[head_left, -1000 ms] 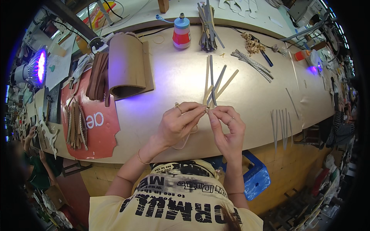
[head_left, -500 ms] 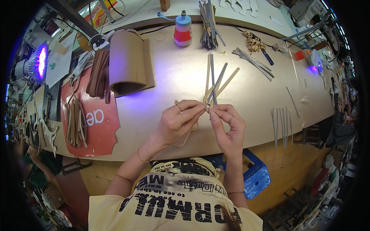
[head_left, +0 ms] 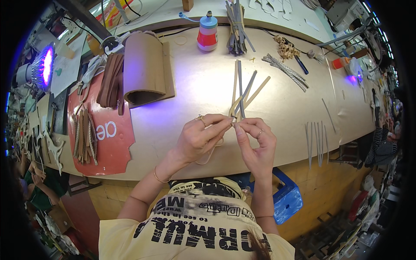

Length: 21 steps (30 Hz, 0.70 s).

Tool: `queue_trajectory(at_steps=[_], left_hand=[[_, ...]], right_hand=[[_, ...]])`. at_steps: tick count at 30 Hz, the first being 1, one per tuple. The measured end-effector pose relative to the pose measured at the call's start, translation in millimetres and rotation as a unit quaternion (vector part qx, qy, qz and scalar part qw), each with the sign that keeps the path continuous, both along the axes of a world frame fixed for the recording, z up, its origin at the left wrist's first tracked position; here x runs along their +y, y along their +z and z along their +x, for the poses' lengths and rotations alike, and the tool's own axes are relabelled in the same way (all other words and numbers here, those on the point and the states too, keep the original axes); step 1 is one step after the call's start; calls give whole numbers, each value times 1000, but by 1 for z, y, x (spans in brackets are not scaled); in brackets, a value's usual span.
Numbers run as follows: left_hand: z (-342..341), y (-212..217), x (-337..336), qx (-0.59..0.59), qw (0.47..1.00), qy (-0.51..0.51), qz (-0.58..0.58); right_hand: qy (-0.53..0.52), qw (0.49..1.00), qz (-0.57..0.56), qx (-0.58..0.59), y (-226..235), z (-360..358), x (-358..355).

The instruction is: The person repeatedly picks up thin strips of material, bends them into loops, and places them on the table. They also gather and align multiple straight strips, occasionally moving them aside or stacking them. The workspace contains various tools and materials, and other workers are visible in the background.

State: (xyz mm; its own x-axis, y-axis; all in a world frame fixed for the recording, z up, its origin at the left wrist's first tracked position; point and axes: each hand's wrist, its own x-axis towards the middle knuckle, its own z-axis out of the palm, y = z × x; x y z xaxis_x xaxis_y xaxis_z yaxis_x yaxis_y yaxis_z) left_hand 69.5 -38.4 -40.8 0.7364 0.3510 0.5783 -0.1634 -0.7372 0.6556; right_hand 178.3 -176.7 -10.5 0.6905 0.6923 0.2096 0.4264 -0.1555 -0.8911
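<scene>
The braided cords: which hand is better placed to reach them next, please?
Probably the right hand: it is nearer the braided cords than the left hand; both seem occupied with strips.

- You wear a pale yellow shirt [head_left: 130, 242] whose short sleeves leave your forearms bare.
- Bold black lettering [head_left: 197, 236] crosses your chest, with a smudgy dark patch [head_left: 203, 205] above.
- A thin bracelet [head_left: 157, 178] circles your left wrist.
- Your left hand [head_left: 198, 136] and right hand [head_left: 259, 147] each carry a ring.
</scene>
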Motion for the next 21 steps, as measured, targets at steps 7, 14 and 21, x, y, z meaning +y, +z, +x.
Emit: queue_trajectory(at_steps=[7,14,21], left_hand=[[-1,-6,2,-5,988,-14,-151],[-30,-30,32,20,925,221,-308],[-35,7,8,19,970,237,-57]], right_hand=[[16,999,33,23,-9,0,3],[-35,970,131,201,-6,22,-7],[-50,990,98,93,0,1,4]])
